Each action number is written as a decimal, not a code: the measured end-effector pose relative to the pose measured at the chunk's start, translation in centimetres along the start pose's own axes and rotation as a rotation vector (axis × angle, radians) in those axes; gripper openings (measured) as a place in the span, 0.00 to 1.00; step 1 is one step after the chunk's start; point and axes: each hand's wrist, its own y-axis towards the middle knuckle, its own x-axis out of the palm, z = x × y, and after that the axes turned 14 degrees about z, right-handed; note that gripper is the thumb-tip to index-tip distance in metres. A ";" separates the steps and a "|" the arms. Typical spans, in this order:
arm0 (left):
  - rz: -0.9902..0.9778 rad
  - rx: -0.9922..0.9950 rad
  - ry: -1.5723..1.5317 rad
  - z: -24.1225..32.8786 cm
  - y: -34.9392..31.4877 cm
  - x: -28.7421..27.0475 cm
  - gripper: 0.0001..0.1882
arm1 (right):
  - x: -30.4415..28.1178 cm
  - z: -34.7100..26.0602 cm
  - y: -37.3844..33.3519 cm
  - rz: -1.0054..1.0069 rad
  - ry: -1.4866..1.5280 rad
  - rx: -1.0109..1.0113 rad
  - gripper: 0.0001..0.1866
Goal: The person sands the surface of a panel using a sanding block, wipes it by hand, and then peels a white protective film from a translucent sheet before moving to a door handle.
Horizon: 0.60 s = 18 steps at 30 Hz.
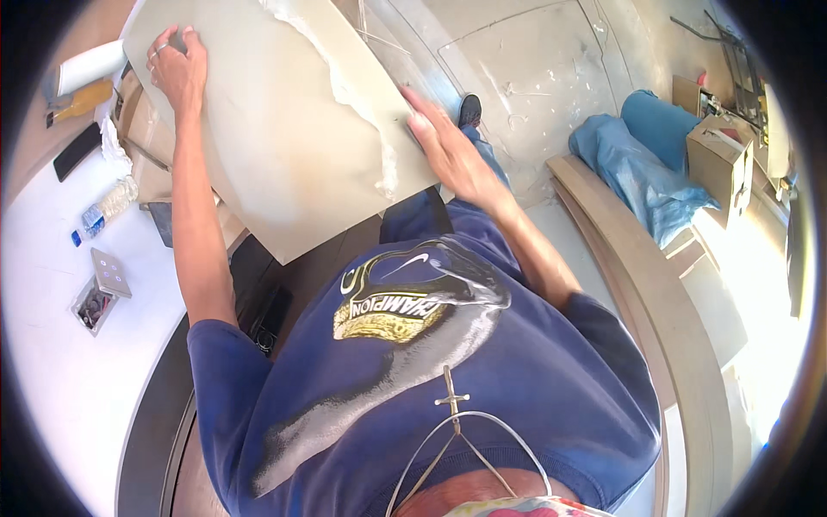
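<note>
At chest height: left hand (178, 71), right hand (448, 146) gripping beige tile (276, 129).

A blue tarp bundle (637, 164) lies beside a cardboard box (719, 164).

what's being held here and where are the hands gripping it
A large pale tile, held with both hands. The left hand grips its far upper-left corner; the right hand presses along its right edge, near a strip of whitish residue.

Large pale beige tile (276, 129), smooth and glossy, tilted, held up off the floor at its far corner and right edge, jagged whitish residue along one side
</note>
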 end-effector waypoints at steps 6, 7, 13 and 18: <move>-0.007 0.019 -0.015 0.3 0.0 0.4 0.24 | 1.5 0.4 4.2 0.010 -0.033 -0.058 0.32; -0.005 0.019 -0.004 0.1 0.1 0.2 0.24 | 0.5 0.9 1.0 -0.002 -0.032 -0.057 0.32; 0.001 0.009 0.041 -0.2 -0.4 -0.2 0.22 | 2.4 1.8 3.9 0.008 -0.020 -0.106 0.34; -0.034 0.147 -0.126 0.5 1.4 -0.6 0.21 | 4.0 1.6 24.7 0.090 -0.060 -0.134 0.28</move>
